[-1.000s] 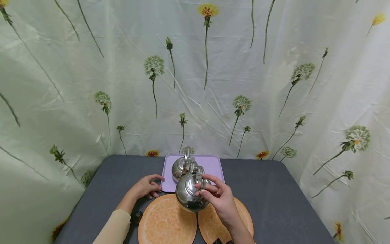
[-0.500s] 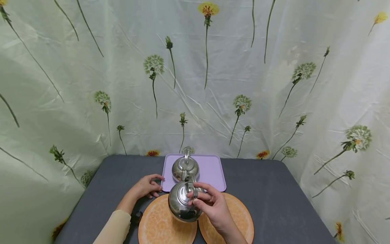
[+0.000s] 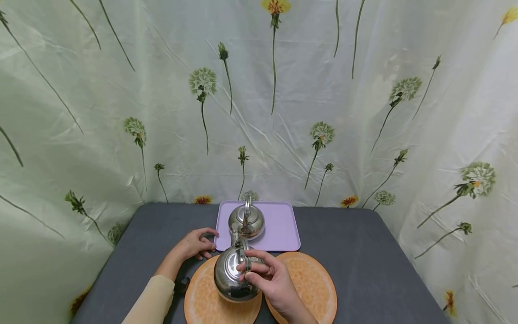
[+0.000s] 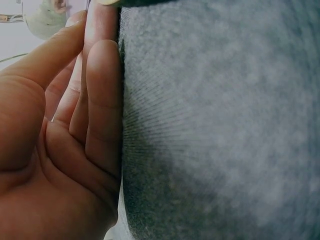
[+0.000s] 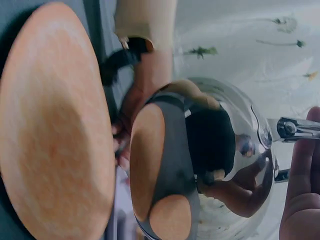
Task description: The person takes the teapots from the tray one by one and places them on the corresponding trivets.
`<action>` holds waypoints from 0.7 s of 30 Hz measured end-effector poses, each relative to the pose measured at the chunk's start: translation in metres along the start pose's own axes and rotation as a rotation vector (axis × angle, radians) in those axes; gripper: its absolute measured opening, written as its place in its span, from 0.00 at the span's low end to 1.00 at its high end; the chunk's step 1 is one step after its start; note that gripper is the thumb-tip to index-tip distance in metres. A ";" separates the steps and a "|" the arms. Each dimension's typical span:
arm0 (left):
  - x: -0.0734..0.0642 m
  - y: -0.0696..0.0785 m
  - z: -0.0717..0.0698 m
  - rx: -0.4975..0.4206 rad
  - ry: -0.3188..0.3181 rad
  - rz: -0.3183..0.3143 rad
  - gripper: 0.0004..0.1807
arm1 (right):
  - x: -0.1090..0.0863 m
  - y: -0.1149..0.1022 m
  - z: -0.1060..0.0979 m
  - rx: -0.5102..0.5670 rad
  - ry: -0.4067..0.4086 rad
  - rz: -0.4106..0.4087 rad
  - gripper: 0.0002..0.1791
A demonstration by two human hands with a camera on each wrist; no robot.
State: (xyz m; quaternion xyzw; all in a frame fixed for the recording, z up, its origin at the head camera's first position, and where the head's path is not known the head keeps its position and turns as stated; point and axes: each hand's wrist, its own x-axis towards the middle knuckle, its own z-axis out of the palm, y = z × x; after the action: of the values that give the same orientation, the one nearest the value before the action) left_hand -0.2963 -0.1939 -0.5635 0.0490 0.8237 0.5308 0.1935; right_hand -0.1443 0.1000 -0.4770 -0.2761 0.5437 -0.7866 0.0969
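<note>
My right hand [image 3: 270, 280] grips the upright hoop handle of a shiny steel teapot [image 3: 229, 280]. The pot hangs over the left round orange-patterned mat [image 3: 198, 300]; in the right wrist view, its body [image 5: 215, 165] stands apart from that mat. Behind it, a second steel teapot [image 3: 238, 227] sits on the left part of a lilac tray [image 3: 283, 227], its handle raised. At the tray's left rim rests my left hand [image 3: 192, 245], fingers loosely extended and fingertips right at the edge. Its thumb lies close to the fingers in the left wrist view.
A second round orange mat [image 3: 311, 283] lies to the right, partly behind my right forearm. Dark grey cloth covers the table [image 3: 356, 261]. A pale curtain [image 3: 259, 112] with printed dandelions hangs behind the table and along its sides.
My right hand has carried the teapot left and toward me, from near the tray's front edge to over the left mat. The left hand has stayed at the tray rim.
</note>
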 end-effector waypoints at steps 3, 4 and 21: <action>0.000 0.002 0.000 0.007 0.006 -0.006 0.23 | -0.001 0.007 0.004 0.002 -0.012 -0.007 0.29; 0.000 0.002 0.000 0.011 0.009 -0.007 0.23 | -0.001 0.010 0.005 0.002 -0.016 -0.014 0.29; -0.001 0.004 0.002 0.027 0.045 -0.048 0.22 | -0.004 0.031 0.013 0.004 -0.027 0.076 0.29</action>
State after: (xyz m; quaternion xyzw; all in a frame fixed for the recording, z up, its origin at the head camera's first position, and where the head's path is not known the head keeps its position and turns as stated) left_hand -0.2948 -0.1904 -0.5601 0.0196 0.8358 0.5160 0.1868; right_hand -0.1386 0.0796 -0.5037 -0.2657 0.5509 -0.7797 0.1343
